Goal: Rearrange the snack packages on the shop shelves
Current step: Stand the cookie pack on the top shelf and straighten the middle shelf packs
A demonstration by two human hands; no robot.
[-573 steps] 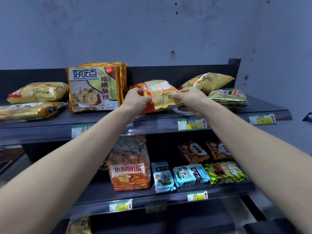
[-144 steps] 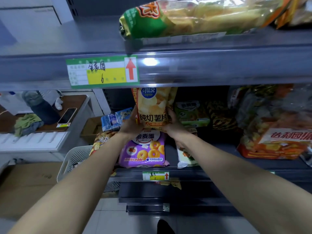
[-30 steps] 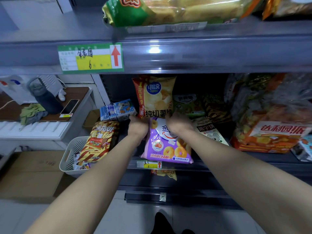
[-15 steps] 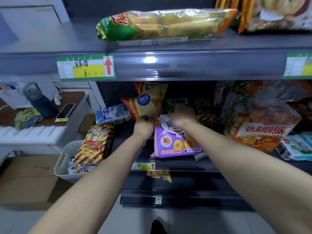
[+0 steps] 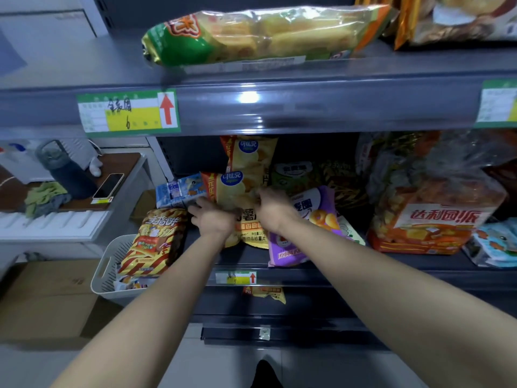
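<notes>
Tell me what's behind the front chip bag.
A second chip bag of the same kind stands behind the front chip bag; only its top shows. Both hands cover the front bag's middle.

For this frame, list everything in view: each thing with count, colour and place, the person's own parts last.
Long snack bag: 1, green and yellow, lying on upper shelf.
Gold-edged packs: count unclear, upper shelf, far right.
Price tag: 1, green and yellow with red arrow, upper shelf edge.
Chip bags: 2, yellow, middle shelf, one behind the other.
Purple ring-snack bag: 1, middle shelf, right of chips.
Blue packs: count unclear, left of chips.
Orange cake bag: 1, middle shelf right.
Striped snack bag: 1, red and yellow, standing in white basket.
Phone: 1, on side table.
Left hand: grip on front chip bag.
Right hand: grip on front chip bag.
</notes>
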